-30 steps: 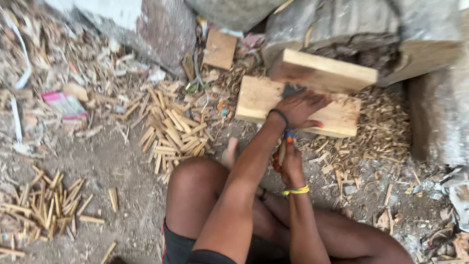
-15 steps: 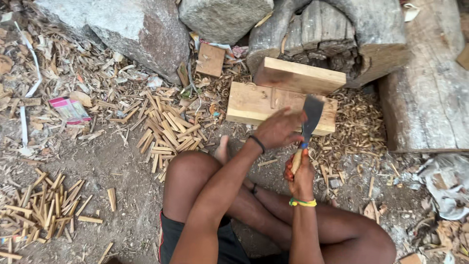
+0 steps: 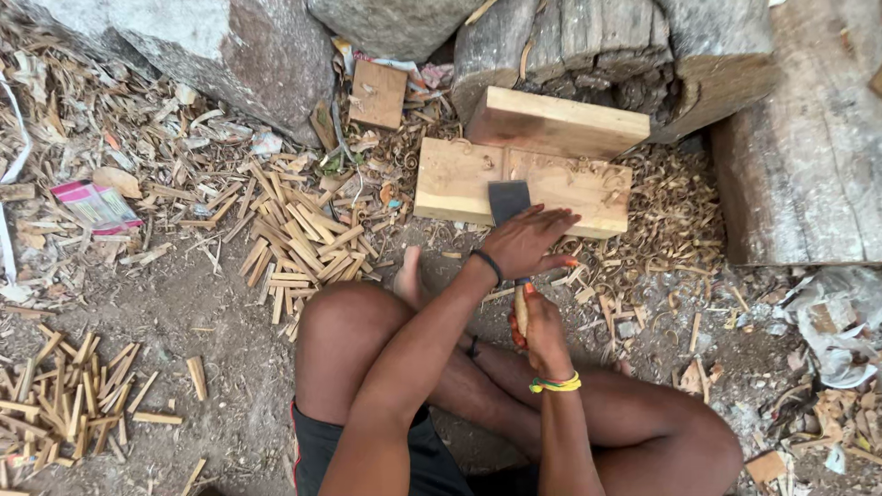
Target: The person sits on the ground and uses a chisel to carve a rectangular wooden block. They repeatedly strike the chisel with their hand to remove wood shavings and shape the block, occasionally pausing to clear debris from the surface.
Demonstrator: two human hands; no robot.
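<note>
I sit on the ground with my knees bent. My right hand (image 3: 537, 323), wearing a yellow and green bracelet, grips the orange-marked wooden handle of a hatchet (image 3: 508, 200). The hatchet's dark grey head rests on a flat pale wooden block (image 3: 450, 179) in front of me. My left hand (image 3: 526, 241), with a black wristband, lies with spread fingers over the lower part of the hatchet head and the block's near edge. A second thick wooden block (image 3: 551, 119) lies just behind the first.
A heap of split wooden sticks (image 3: 303, 239) lies left of the block, another pile of sticks (image 3: 64, 395) at the lower left. Wood shavings (image 3: 671, 211) cover the ground at the right. Large rocks (image 3: 257, 55) and logs (image 3: 808, 138) stand behind. A small square wood piece (image 3: 377, 92) lies near the rock.
The hatchet head, held up and tilted half a second ago, now rests on the block. My left hand has moved onto it with fingers spread.
</note>
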